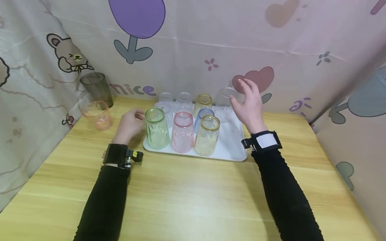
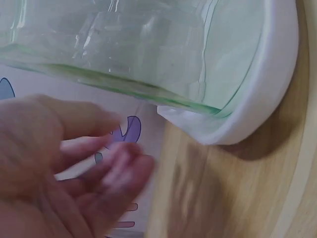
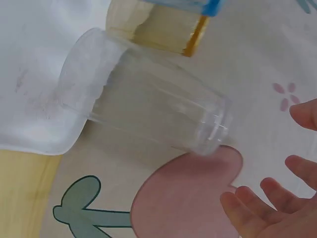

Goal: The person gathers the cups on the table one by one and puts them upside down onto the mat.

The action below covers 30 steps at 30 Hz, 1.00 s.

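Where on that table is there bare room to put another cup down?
The wide table front, between the two sleeves, is bare; so is the tray's right part near the right hand. The tray's left is crowded around the green cup.

Blurred left hand's fingers (image 2: pixel 119 168); green cup (image 2: pixel 124 44) cut off by the top edge.
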Motion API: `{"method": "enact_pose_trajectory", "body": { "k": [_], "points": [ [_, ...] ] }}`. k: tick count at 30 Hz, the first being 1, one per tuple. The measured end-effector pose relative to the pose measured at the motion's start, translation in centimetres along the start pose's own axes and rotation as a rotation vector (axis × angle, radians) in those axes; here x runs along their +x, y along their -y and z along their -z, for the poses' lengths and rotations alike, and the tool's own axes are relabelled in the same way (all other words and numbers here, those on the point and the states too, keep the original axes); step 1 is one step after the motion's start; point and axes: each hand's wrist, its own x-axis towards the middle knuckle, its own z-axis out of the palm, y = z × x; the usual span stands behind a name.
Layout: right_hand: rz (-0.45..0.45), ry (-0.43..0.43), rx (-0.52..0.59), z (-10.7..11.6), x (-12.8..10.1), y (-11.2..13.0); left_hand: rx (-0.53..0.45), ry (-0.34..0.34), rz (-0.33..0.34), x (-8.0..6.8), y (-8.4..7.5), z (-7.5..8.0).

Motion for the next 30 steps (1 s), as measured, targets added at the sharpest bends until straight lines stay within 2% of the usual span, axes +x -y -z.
{"method": "enact_pose_trajectory", "body": {
  "k": [4,7,10,15,18,20,23,27,30],
  "points": [
    [-0.014,-0.009,0.027,0.5,-1.4,0.2,-0.091,-0.188,-0.08,0.1,-0.1,0.3],
    [-0.071,0.029,0.022,0.9,-2.5,-0.2,-0.117,-0.337,-0.155,0.3,-0.3,0.4],
    [-0.145,0.112,-0.008,1.4,-3.5,-0.7,-0.137,-0.463,-0.21,0.4,-0.5,0.7],
    [-0.223,0.287,-0.086,2.2,-4.5,-1.9,-0.172,-0.628,-0.267,0.2,-0.2,1.5],
    [-0.269,0.367,-0.106,2.2,-4.7,-2.7,-0.142,-0.723,-0.272,0.0,0.2,2.2],
    [-0.302,0.414,-0.124,2.0,-4.7,-3.3,-0.131,-0.771,-0.252,0.0,0.3,2.6],
    [-0.354,0.493,-0.152,1.7,-4.7,-4.3,-0.104,-0.833,-0.182,-0.1,0.4,3.1],
    [-0.41,0.597,-0.186,0.9,-4.9,-5.3,-0.173,-0.885,-0.063,-0.3,0.7,3.5],
    [-0.425,0.645,-0.206,0.5,-5.0,-5.7,-0.273,-0.904,0.042,-0.4,1.2,3.8]
  ]
}}
